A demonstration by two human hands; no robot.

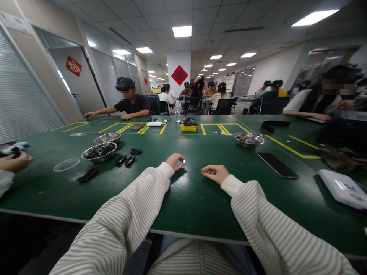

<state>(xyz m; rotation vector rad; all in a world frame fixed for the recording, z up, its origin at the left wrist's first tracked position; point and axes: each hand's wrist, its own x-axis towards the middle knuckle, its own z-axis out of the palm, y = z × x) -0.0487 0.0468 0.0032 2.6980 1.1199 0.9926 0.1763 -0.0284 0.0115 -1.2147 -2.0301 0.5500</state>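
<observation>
Over the middle of the green table (195,206), my left hand (174,162) pinches a small shiny metal piece (184,162) between thumb and fingertips. To its right, my right hand (216,173) holds a small orange piece (203,172) at its fingertips. A gap separates the two hands. Left of my left hand lie several black parts (130,160). Beyond them a steel bowl (100,158) is filled with dark parts, and a second steel bowl (107,137) stands just behind it.
At the right are a steel bowl (249,144), a black phone (277,165) and a white device (342,187). A yellow tray (189,128) with black cables and a bottle (178,111) stand farther back. A person's hand (17,161) shows at the left edge; others sit around.
</observation>
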